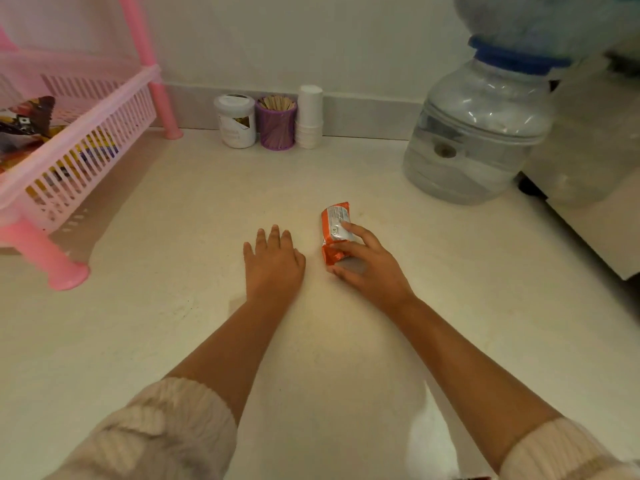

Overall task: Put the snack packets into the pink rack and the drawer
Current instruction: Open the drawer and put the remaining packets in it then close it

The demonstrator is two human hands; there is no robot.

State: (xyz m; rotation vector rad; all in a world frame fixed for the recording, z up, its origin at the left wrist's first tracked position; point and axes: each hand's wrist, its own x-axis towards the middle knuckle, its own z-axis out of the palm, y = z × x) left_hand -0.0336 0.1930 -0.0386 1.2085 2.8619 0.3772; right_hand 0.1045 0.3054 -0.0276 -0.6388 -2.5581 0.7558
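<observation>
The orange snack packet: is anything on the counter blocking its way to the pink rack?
Only the left hand, flat on the counter between the orange snack packet in the right hand and the pink rack.

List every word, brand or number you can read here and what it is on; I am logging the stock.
None can be read.
Orange snack packet: white panel of print, too blurred.
White jar: label too blurred.
Packets in the pink rack: printed colours only, no legible words.
</observation>
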